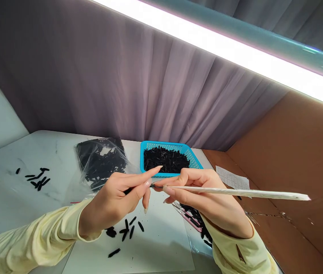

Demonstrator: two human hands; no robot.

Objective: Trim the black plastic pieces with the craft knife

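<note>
Head view:
- The left hand (124,192) is pinching a slim, mostly hidden black strip (128,190), fingers closed.
- The right hand (204,192) is clasping a slender white rod (235,191) between closed fingers.
- Loose black strips (132,231) are lying on a white sheet (161,247).
- A blue perforated plastic basket (142,156) is standing beyond.

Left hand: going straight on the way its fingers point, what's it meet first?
Likely the right hand, which grips the white stick close ahead; exact depth is unclear from this single view.
</note>
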